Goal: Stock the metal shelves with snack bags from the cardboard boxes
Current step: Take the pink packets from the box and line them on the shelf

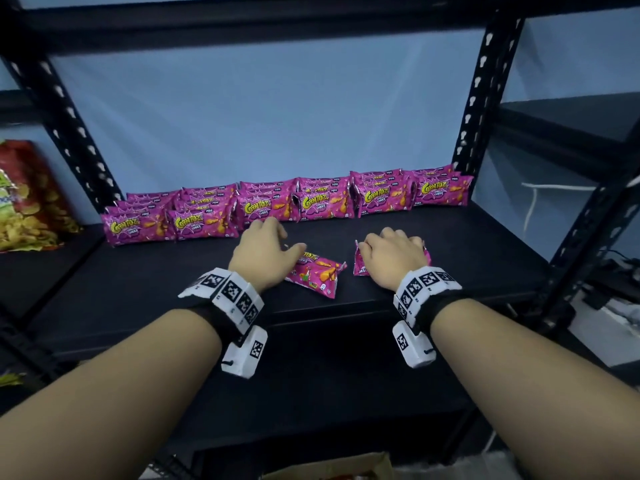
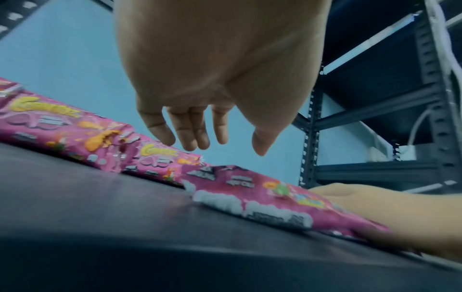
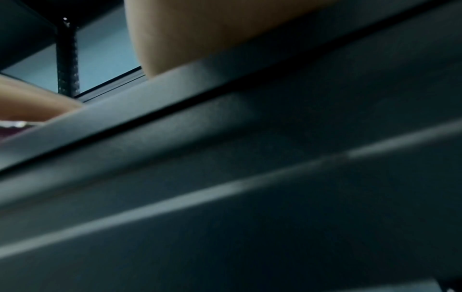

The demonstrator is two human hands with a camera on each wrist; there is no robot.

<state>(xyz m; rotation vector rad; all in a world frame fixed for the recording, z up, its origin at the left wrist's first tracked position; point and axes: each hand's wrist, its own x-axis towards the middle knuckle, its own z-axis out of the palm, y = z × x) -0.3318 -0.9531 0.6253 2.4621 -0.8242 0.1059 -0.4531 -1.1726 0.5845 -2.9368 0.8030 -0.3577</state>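
Item: small pink foil snack bag with yellow lettering, lying flat and askew on the black metal shelf board, near its front edge, apart from the stocked row.

Second item: like pink foil bag, lying just to the right, mostly covered by the right hand. That hand lies palm-down on it, fingers bent over the far edge; whether they pinch the foil or only press it cannot be told, and the right wrist view shows only shelf edge.

Left hand: empty, fingers relaxed and spread, hanging over the shelf between the row and the loose bag. The left wrist view shows the fingertips clear of all packets.

Stock in place: row of matching pink bags standing several deep along the back, leaning on each other.

Adjacent: large red-and-yellow crisp bag on the neighbouring shelf at left; brown cardboard box on the floor below.

Hazards, as judged:
- The loose bag sits close to the front lip; a sweep of the left wrist could knock it off.
- The standing row looks lightly propped; a bag pushed in hard could topple its neighbours.
- Slick foil may slip from a shallow pinch.
- Pressing down with the palm may crush the contents.
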